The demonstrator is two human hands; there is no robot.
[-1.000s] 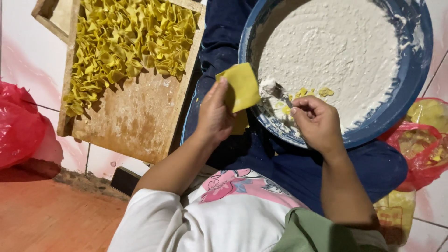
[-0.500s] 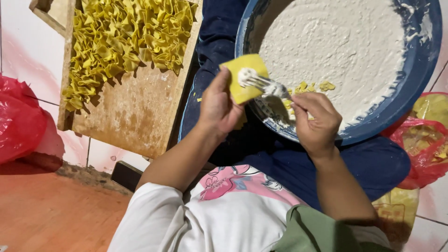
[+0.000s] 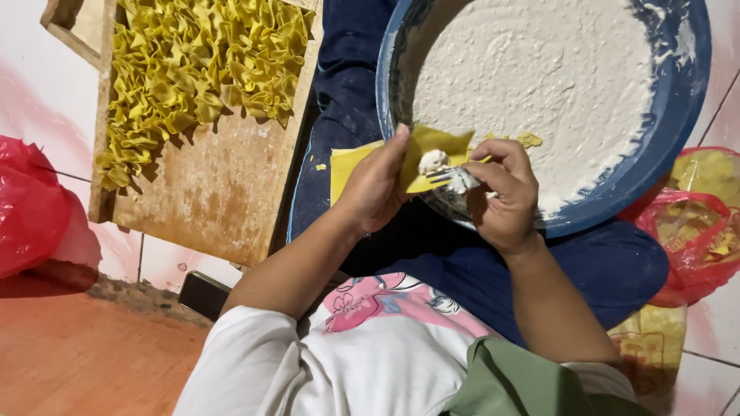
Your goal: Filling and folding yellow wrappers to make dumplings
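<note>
Since half a second ago, the fork point(image 3: 453, 177) has come away from the bowl and now lies across the yellow wrapper point(image 3: 428, 157), with a small lump of white filling point(image 3: 432, 160) sitting on the sheet; before, the wrapper stood flatter and bare. That suggests the sheet is now loaded and the fork's part in this piece is nearly finished.

At far left, around nine o'clock, lies a red plastic bag point(image 3: 35, 204). Next, toward ten and eleven o'clock, a wooden tray point(image 3: 223, 192) carries a heap of folded yellow pieces point(image 3: 193, 73) in its upper half. At centre, the left hand point(image 3: 378, 185) is curled half closed, thumb and fingers cupping the wrapper from beneath, just beside a spare yellow sheet point(image 3: 347, 166) on the lap. Right of it, touching the wrapper, the right hand point(image 3: 505, 196) is closed firmly around the fork's handle. Toward one o'clock sits the blue bowl point(image 3: 678, 115) of white paste, resting against the blue-clad knee.
</note>
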